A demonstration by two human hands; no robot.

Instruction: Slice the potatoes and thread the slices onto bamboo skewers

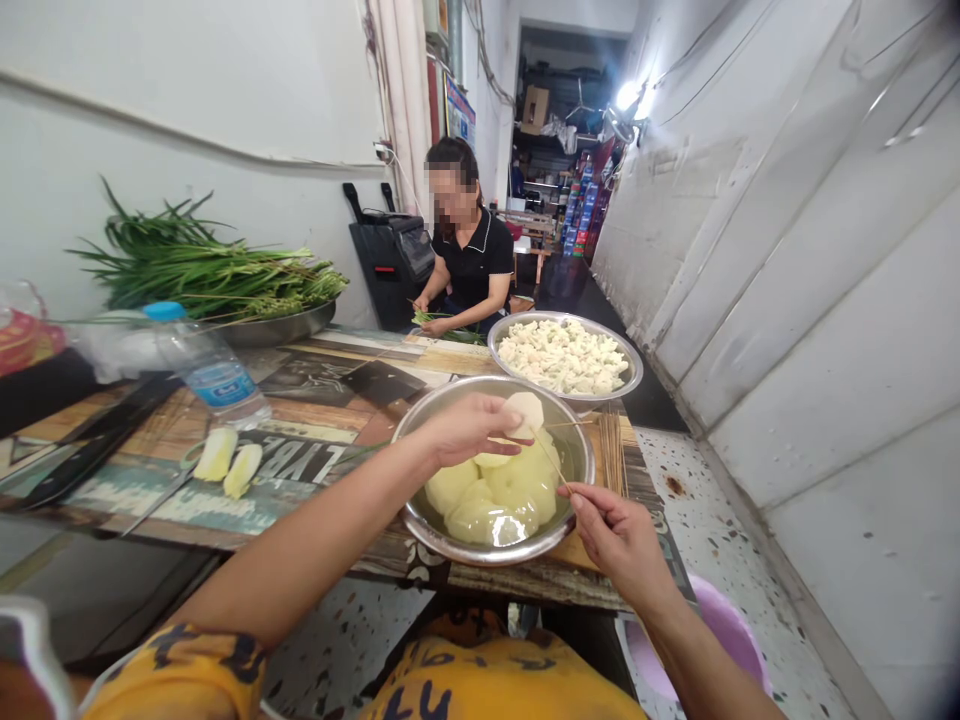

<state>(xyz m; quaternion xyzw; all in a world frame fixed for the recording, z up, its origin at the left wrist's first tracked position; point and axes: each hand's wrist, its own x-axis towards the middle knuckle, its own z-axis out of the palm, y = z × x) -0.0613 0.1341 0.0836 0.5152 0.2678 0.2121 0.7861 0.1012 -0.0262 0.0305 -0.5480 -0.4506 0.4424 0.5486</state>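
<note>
My left hand pinches a thin pale potato slice between thumb and fingers, above a metal bowl. My right hand is closed on the lower end of a thin bamboo skewer, whose other end reaches the slice; whether it pierces the slice I cannot tell. In the bowl, more pale yellow slices lie in water. Another skewer crosses near the bowl's right rim. A bundle of skewers lies on the board to the right of the bowl.
Behind the bowl stands a basin of cauliflower florets. A co-worker handles green stalks across the table. To the left are a water bottle, cut cabbage pieces, a knife and heaped chives. A pink tub sits below right.
</note>
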